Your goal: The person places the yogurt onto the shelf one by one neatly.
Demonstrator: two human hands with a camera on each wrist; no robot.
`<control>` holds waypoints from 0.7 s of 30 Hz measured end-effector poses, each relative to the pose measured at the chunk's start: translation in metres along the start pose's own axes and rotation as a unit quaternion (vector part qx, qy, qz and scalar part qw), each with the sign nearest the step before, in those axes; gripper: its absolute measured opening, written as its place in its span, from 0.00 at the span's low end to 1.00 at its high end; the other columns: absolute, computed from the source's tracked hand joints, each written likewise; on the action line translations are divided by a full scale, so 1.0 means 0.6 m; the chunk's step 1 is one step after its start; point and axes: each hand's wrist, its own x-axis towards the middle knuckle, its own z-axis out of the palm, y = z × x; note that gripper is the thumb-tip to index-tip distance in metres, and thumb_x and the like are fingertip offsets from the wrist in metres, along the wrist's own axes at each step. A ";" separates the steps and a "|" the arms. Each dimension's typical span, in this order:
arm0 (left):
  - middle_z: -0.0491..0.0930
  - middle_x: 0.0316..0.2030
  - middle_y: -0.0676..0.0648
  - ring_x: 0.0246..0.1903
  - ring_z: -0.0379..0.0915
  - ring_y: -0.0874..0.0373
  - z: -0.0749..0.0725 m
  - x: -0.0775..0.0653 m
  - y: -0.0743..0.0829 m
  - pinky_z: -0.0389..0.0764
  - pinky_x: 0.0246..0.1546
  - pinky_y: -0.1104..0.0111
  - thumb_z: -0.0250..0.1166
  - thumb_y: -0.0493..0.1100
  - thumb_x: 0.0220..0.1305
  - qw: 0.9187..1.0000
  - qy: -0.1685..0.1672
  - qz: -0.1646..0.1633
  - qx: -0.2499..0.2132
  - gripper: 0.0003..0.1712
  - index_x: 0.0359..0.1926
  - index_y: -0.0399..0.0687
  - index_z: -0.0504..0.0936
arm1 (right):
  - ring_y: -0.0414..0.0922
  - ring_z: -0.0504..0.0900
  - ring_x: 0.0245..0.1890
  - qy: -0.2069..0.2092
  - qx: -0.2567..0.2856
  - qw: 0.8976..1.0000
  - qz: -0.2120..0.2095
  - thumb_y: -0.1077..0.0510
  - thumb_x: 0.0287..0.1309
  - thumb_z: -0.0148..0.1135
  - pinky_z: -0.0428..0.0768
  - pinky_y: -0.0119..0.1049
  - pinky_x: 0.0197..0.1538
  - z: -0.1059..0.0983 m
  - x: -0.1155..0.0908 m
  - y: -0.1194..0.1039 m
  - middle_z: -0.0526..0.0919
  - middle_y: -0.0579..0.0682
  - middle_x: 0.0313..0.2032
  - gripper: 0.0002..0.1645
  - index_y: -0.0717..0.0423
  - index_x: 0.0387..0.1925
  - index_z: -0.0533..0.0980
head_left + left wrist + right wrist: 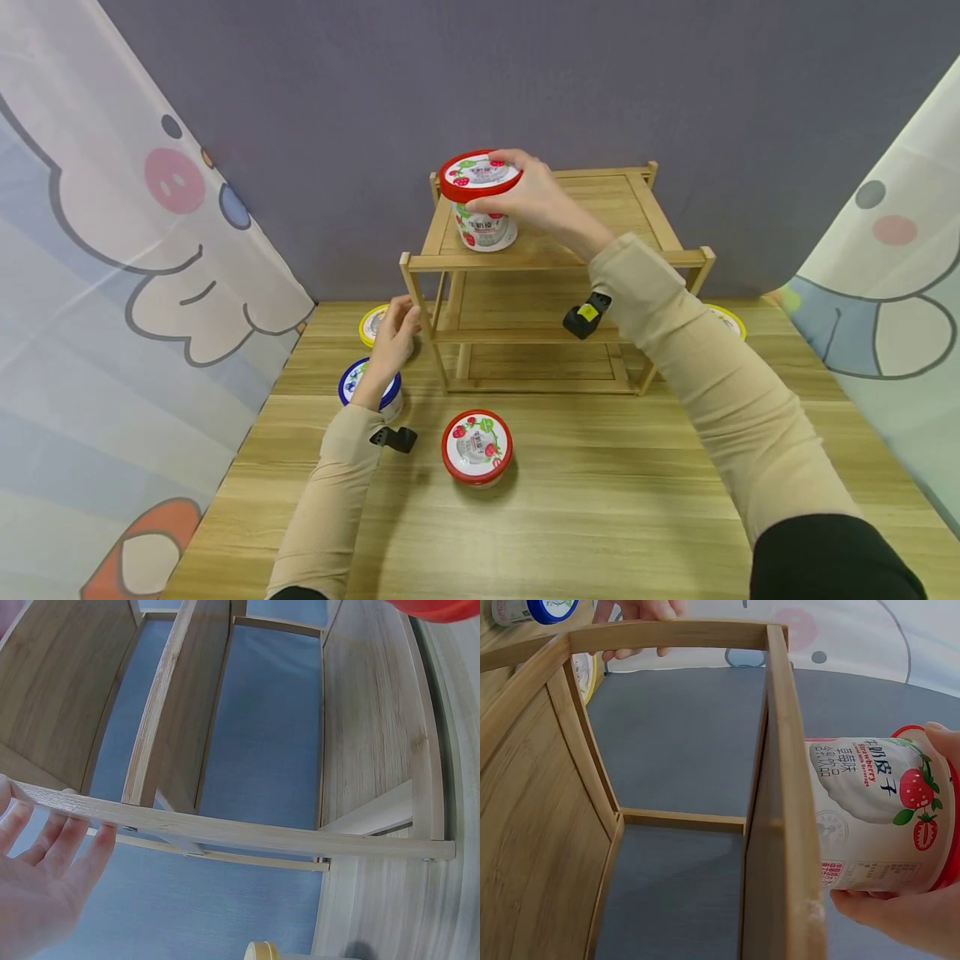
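A small three-tier wooden rack stands on the table. Over the left part of its top shelf, my right hand grips a strawberry-printed tub with a red lid, thumb and fingers around the lid end. In the right wrist view the rack's front rail hides the base of this tub, so I cannot tell whether it touches the shelf. My left hand holds the rack's front left post, its fingers bent around the wood in the right wrist view.
Another red-lidded strawberry tub sits on the table before the rack. On the left are a blue-lidded tub, partly under my left wrist, and a yellow-lidded tub. Another yellow lid shows right of the rack. Printed curtains hang at both sides.
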 end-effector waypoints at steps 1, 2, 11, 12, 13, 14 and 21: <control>0.67 0.47 0.27 0.47 0.65 0.40 -0.001 0.002 -0.006 0.67 0.49 0.50 0.42 0.36 0.68 1.000 0.000 -0.001 -0.002 0.16 0.52 0.28 0.61 | 0.40 0.67 0.51 -0.001 0.000 1.000 -0.001 0.47 0.40 0.69 0.67 0.32 0.53 0.001 0.001 0.001 0.65 0.49 0.56 0.48 0.48 0.62 0.57; 0.67 0.47 0.28 0.47 0.65 0.40 -0.002 0.003 -0.012 0.67 0.49 0.50 0.42 0.36 0.68 1.000 0.000 -0.002 -0.004 0.16 0.52 0.29 0.61 | 0.40 0.67 0.51 0.000 0.000 1.000 -0.001 0.47 0.40 0.69 0.67 0.32 0.53 0.001 0.002 0.003 0.65 0.49 0.56 0.48 0.49 0.62 0.57; 0.68 0.47 0.31 0.46 0.66 0.43 -0.004 0.010 -0.039 0.66 0.50 0.48 0.43 0.40 0.68 1.000 0.007 0.004 -0.011 0.17 0.53 0.31 0.62 | 0.42 0.64 0.53 -0.004 -0.003 1.000 0.008 0.46 0.42 0.68 0.67 0.34 0.53 0.003 0.005 0.007 0.60 0.50 0.58 0.47 0.46 0.63 0.55; 0.68 0.47 0.31 0.46 0.66 0.44 -0.004 0.010 -0.039 0.67 0.49 0.49 0.43 0.40 0.68 1.000 0.006 0.004 -0.009 0.17 0.53 0.32 0.62 | 0.42 0.64 0.53 -0.004 -0.005 1.000 0.008 0.46 0.42 0.68 0.67 0.35 0.53 0.003 0.005 0.007 0.60 0.50 0.58 0.47 0.46 0.63 0.55; 0.68 0.47 0.31 0.46 0.66 0.44 -0.005 0.010 -0.040 0.67 0.49 0.50 0.43 0.40 0.68 1.000 0.006 0.004 -0.006 0.17 0.53 0.32 0.62 | 0.42 0.63 0.54 -0.004 -0.007 1.000 0.008 0.45 0.42 0.68 0.67 0.35 0.53 0.004 0.005 0.008 0.59 0.50 0.58 0.47 0.46 0.63 0.55; 0.68 0.47 0.31 0.45 0.66 0.45 -0.005 0.009 -0.039 0.68 0.49 0.51 0.43 0.41 0.68 1.000 0.006 0.004 -0.005 0.18 0.53 0.32 0.62 | 0.42 0.63 0.54 -0.005 -0.009 1.000 0.008 0.45 0.42 0.67 0.67 0.35 0.53 0.004 0.006 0.008 0.59 0.50 0.59 0.47 0.46 0.63 0.55; 0.67 0.48 0.29 0.45 0.66 0.46 -0.006 0.010 -0.040 0.69 0.48 0.51 0.44 0.40 0.68 1.000 0.006 0.012 -0.005 0.18 0.52 0.32 0.62 | 0.41 0.63 0.53 -0.009 -0.002 1.000 0.003 0.45 0.42 0.67 0.67 0.35 0.53 0.003 0.006 0.009 0.59 0.50 0.58 0.48 0.46 0.63 0.55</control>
